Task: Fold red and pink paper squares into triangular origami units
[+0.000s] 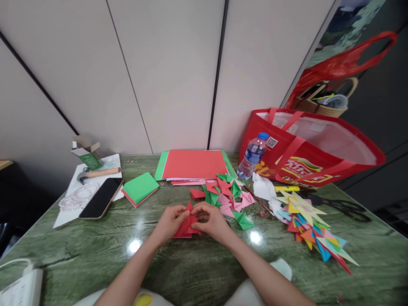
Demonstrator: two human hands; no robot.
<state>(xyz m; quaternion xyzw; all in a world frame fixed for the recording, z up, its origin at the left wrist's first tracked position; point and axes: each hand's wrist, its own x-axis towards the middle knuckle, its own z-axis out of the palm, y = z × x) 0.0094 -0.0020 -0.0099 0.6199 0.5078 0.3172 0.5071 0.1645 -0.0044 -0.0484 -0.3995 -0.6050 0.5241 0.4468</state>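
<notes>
Red folded paper (187, 227) lies on the green marble table (191, 272) close in front of us, at the middle of the near edge, and we hold it with both hands. Our left hand (170, 223) grips its left side and our right hand (212, 221) grips its right side. The two hands are close together, and the fingers pinch the upper point of the paper between them. The lower part of the paper touches the table.

Just behind the right hand is a loose heap of small folded pieces (229, 195) in red, green and pink. Behind it, near the wall, lies a stack of red sheets (193, 165), and to the left of this a stack of green squares (140, 188). Further left, a phone (101, 197) and a hammer (98, 173) rest on a white sheet. On the right we see a pile of pointed pieces in many colours (312, 229), scissors (344, 207), a water bottle (253, 156) and a big red bag (312, 148).
</notes>
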